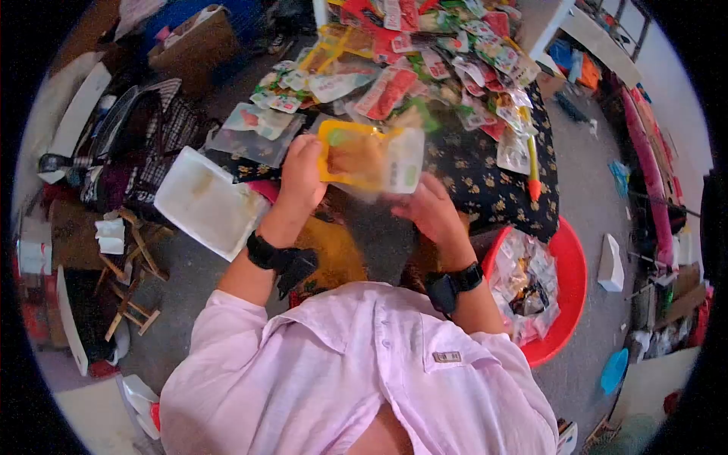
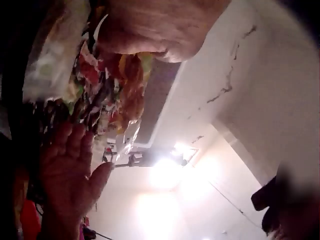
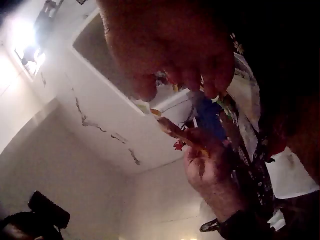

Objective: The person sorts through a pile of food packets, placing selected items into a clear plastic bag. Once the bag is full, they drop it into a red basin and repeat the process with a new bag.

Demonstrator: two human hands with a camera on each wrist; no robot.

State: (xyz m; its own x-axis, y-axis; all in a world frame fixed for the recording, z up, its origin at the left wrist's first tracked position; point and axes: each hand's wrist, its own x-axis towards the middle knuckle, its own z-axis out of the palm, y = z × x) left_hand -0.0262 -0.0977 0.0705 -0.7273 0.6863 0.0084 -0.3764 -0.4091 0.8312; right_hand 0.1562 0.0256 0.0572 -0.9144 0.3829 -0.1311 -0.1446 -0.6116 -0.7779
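Observation:
In the head view my left hand point(image 1: 301, 171) grips the left end of a yellow packet point(image 1: 353, 155) with a clear window and a whitish end, over the lap. Brownish food shows through the window. My right hand point(image 1: 432, 212) is just below the packet's whitish end. In the left wrist view the right hand point(image 2: 70, 172) has its palm and fingers spread, nothing in them. The right wrist view shows the packet point(image 3: 172, 129) edge-on, pinched by the left hand point(image 3: 210, 165); the right hand's fingers point(image 3: 187, 77) hang near it.
A heap of food packets point(image 1: 387, 91) lies ahead on a dark flowered cloth point(image 1: 485, 189). A red tub point(image 1: 572, 277) with clear wrappers stands at the right. To the left is a white tray point(image 1: 205, 201). A wooden stool point(image 1: 133, 246) stands farther left.

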